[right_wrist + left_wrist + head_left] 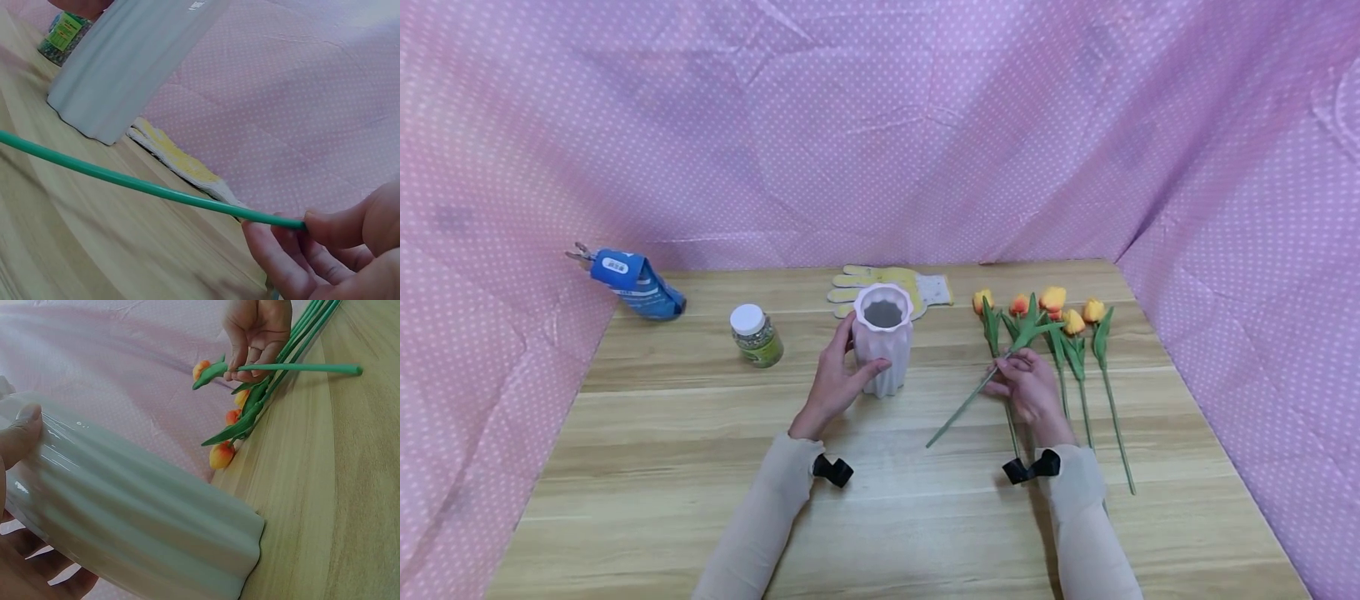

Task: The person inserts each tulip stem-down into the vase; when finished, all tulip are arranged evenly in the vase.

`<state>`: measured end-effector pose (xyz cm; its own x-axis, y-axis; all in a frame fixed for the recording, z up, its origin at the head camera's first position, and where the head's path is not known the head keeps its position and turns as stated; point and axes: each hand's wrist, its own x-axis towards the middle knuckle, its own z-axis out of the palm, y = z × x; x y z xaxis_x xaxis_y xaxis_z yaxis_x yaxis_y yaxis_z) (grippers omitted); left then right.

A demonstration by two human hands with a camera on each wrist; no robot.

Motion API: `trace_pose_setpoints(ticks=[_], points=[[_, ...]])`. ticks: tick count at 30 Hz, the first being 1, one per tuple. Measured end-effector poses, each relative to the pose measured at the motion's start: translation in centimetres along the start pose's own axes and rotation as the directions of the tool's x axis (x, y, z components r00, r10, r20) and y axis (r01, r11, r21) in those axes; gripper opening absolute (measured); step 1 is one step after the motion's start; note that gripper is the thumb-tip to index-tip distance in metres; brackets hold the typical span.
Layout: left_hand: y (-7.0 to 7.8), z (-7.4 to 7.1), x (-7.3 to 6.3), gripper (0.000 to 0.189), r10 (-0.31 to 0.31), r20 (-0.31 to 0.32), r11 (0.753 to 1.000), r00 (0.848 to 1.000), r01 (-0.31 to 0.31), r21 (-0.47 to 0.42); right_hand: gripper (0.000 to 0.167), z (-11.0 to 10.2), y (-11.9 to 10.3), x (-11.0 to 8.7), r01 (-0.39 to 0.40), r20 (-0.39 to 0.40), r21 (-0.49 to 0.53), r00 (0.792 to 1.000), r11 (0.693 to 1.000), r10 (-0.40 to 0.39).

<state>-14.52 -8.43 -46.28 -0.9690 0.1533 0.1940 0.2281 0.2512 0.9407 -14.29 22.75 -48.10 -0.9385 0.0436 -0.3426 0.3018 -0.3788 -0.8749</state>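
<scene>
A white fluted vase (897, 350) with a scalloped rim stands on the table, something grey visible inside its mouth. My left hand (835, 375) grips its left side, thumb across the front and fingers round the back. To the right, my right hand (1030, 390) pinches the green stem of an artificial tulip (962, 408) between thumb and fingertips. That stem slants down toward the vase, its lower end free, as the right wrist view also shows. Several more orange-yellow tulips (1093, 312) lie beside and beneath the right hand, stems toward me.
A yellow and white work glove (934, 289) lies behind the vase. Left of it stands a white-lidded jar (757, 337) of small grains. A blue pouch (651, 292) with a metal-handled tool at its top is at the back left. Pink dotted cloth (880, 150) hangs around the table.
</scene>
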Motion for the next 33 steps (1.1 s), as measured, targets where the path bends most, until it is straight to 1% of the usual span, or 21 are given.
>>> trace_pose_setpoints(ticks=[5, 11, 14, 19, 26, 30, 33], points=[[0.0, 0.0, 0.0, 0.086, 0.011, 0.001, 1.0, 1.0, -0.011, -0.007, 0.022, -0.2, 0.0, -0.1, 0.04, -0.034, 0.074, 0.999, 0.996, -0.038], [0.1, 0.0, 0.1, 0.087, 0.028, -0.003, 1.0, 1.0, -0.028, 0.005, 0.016, -0.3, -0.3, -0.2, 0.091, -0.068, 0.133, 0.994, 0.987, -0.082], [0.1, 0.0, 0.1, 0.087, 0.026, -0.002, 1.0, 1.0, -0.026, 0.007, 0.015, -0.4, -0.5, -0.3, 0.099, -0.095, 0.199, 0.992, 0.975, -0.081], [0.2, 0.0, 0.0, 0.086, 0.017, -0.001, 1.0, 1.0, -0.017, 0.001, 0.011, -0.5, -0.5, -0.3, 0.121, -0.134, 0.314, 0.988, 0.942, -0.082], [0.2, 0.0, 0.0, 0.087, 0.017, 0.0, 1.0, 1.0, -0.017, 0.003, 0.014, -0.4, -0.9, -0.5, 0.185, -0.21, 0.4, 0.972, 0.898, -0.107], [0.3, -0.1, 0.0, 0.087, 0.015, 0.001, 1.0, 1.0, -0.015, 0.005, 0.016, -0.3, -1.7, -0.7, 0.218, -0.241, 0.469, 0.964, 0.856, -0.114], [0.3, -0.1, 0.0, 0.087, 0.014, 0.0, 1.0, 1.0, -0.014, 0.003, 0.016, -0.2, -2.4, -0.9, 0.244, -0.234, 0.51, 0.962, 0.825, -0.14]])
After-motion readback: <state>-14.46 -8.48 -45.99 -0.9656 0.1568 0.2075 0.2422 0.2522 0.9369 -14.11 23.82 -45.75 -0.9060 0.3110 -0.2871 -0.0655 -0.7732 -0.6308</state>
